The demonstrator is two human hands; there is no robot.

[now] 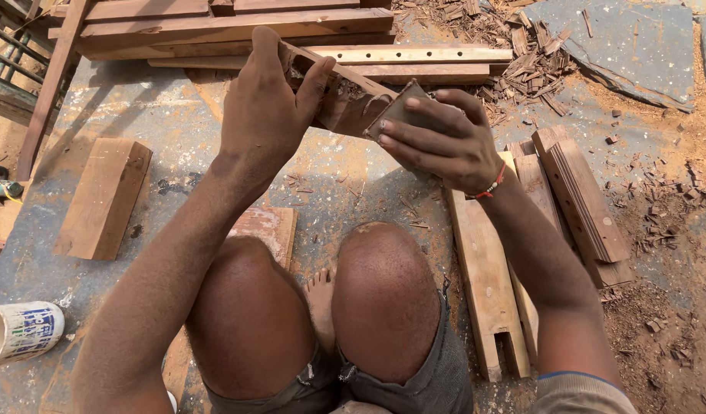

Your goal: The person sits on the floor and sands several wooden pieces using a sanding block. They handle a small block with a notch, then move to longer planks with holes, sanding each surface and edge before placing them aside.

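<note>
My left hand grips a short brown wooden piece from above, holding it up over the ground. My right hand presses a folded piece of grey sandpaper against the near end of that wooden piece. A red-and-white thread band circles my right wrist. My bare knees are below the hands, and the far end of the wooden piece is partly hidden by my left hand.
Long wooden slats with drilled holes lie ahead. Notched planks and a stacked slat pile lie at my right. A wood block sits left, a white cylindrical container lower left. Wood chips and sawdust cover the ground.
</note>
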